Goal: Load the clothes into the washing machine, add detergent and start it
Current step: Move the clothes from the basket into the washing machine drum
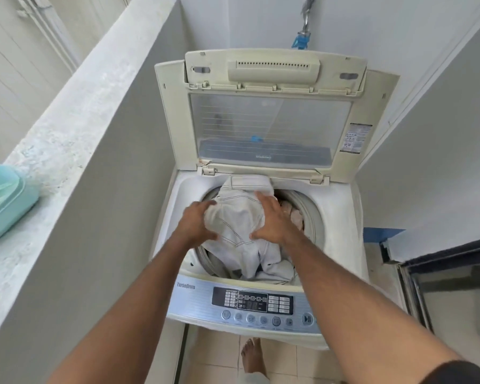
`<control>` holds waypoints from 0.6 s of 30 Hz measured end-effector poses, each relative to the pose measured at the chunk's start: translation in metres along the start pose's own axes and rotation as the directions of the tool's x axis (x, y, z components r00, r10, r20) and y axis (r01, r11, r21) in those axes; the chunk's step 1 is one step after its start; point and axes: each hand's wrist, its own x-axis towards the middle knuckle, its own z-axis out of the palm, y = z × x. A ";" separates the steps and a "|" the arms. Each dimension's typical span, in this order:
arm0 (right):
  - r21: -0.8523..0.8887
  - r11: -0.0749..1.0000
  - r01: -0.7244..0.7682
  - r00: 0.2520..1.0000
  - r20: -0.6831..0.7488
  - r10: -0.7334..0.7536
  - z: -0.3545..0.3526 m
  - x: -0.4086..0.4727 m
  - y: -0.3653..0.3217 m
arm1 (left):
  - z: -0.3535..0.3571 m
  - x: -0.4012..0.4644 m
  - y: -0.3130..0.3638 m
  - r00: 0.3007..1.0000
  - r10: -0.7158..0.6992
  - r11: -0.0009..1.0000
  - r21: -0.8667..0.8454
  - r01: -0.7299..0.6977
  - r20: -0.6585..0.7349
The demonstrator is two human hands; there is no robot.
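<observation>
A top-loading washing machine (341, 217) stands in front of me with its lid (269, 123) raised. White trousers (241, 217) with dark stitching lie heaped in the drum opening, their waistband draped over the back rim. My left hand (196, 221) grips the left side of the trousers, fingers curled into the cloth. On the right side, my right hand (272, 217) presses down on them with spread fingers. Pinkish clothes (295, 214) show deeper in the drum to the right. The control panel (252, 303) with a lit display faces me at the front.
A concrete ledge (67, 128) runs along the left, with a turquoise plastic container (3, 200) on it. White walls close in behind and on the right. A dark-framed glass door (449, 286) is at the lower right. My bare foot (251, 356) stands on the tiled floor.
</observation>
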 end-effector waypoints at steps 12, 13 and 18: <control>-0.437 0.899 0.022 1.000 0.008 -0.020 0.048 0.016 0.018 | 0.060 0.002 -0.030 0.978 0.080 0.770 0.611 -0.184 0.194; -0.420 0.908 0.009 1.000 0.007 -0.006 0.047 0.020 0.020 | 0.063 0.007 -0.026 0.982 0.131 0.712 0.677 -0.186 0.132; -0.309 0.948 -0.080 0.989 0.094 0.114 0.056 0.045 0.034 | 0.092 0.036 -0.018 0.969 0.213 0.631 0.741 -0.232 0.122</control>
